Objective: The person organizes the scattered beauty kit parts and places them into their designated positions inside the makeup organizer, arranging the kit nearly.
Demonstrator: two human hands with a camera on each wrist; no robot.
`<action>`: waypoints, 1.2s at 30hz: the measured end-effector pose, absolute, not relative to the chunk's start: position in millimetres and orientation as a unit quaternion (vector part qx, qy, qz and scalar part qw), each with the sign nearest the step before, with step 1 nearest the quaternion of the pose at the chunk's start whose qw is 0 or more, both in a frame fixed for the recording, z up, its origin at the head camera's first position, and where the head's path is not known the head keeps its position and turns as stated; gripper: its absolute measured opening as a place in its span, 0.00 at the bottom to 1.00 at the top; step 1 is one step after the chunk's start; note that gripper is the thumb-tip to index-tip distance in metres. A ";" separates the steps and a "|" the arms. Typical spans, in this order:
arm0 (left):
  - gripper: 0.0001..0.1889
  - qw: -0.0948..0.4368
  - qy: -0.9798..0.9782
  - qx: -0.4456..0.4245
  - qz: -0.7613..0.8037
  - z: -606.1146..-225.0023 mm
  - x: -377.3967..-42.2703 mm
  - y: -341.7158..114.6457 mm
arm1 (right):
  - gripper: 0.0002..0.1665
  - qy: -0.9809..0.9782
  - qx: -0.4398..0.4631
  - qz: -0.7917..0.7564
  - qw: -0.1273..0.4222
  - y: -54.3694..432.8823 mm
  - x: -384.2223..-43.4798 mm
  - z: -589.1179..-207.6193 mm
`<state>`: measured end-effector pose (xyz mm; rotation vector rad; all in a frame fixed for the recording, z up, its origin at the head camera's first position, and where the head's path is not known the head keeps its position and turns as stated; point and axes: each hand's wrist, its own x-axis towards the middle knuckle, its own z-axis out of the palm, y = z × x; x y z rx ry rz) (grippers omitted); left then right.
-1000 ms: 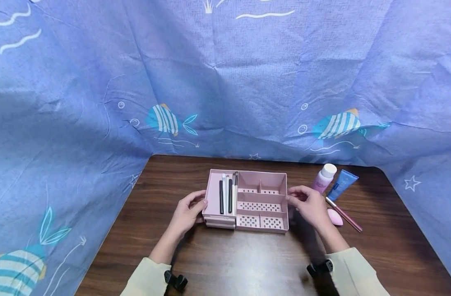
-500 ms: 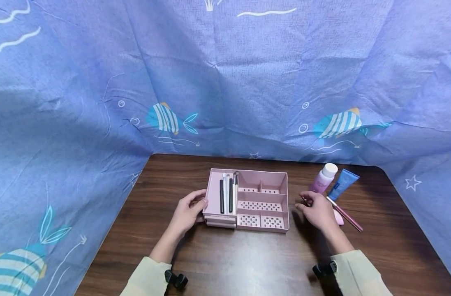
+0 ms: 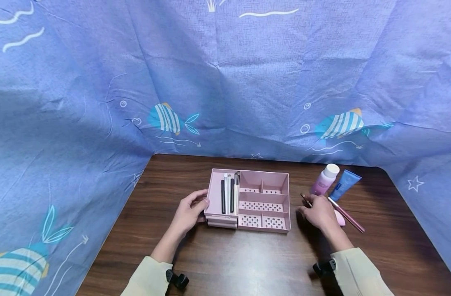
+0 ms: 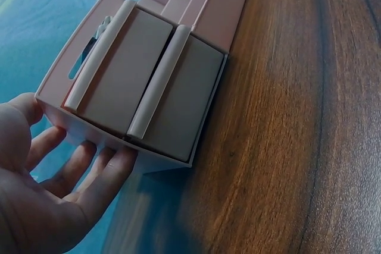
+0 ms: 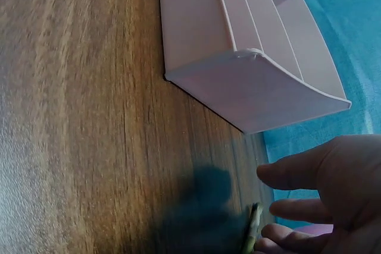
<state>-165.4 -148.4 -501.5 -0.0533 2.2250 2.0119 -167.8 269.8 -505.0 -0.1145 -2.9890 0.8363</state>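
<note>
A pink desktop organizer (image 3: 264, 224) sits on the table, with dividers and perforated compartment floors. Several makeup brushes and dark pencils (image 3: 227, 193) lie on its left top. My left hand (image 3: 188, 211) touches the organizer's left side; in the left wrist view its fingertips (image 4: 119, 162) rest on the side wall beside two drawers (image 4: 122, 69). My right hand (image 3: 319, 213) is low over the table right of the organizer, thumb and fingers spread apart. A thin stick with a dark tip (image 3: 305, 200) lies at its fingertips, the rest hidden under the hand.
Beside the right hand lie a pink bottle with a white cap (image 3: 323, 181), a blue tube (image 3: 344, 185), a long dark-red stick (image 3: 349, 218) and a pink makeup sponge (image 3: 340, 218). A blue fish-print cloth (image 3: 232, 102) hangs behind the wooden table (image 3: 262, 263).
My right hand has left the organizer's right side and moved right and down toward the thin stick, which now shows more. The left hand stays against the organizer.
</note>
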 end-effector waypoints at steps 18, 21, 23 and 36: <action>0.20 0.070 0.741 -0.018 0.668 -499.8 -164.1 -147.9 | 0.25 -0.972 -0.065 0.225 -0.025 268.5 -168.7 -506.1; 0.20 0.070 0.740 -0.017 0.668 -500.0 -164.0 -147.7 | 0.29 -0.972 -0.064 0.224 -0.022 269.2 -168.9 -508.4; 0.20 0.070 0.741 -0.017 0.668 -500.2 -164.0 -147.8 | 0.31 -0.973 -0.061 0.223 -0.017 269.8 -169.0 -510.3; 0.21 0.070 0.741 -0.018 0.667 -497.6 -164.1 -146.6 | 0.23 -0.971 -0.047 0.236 0.008 271.3 -170.7 -508.9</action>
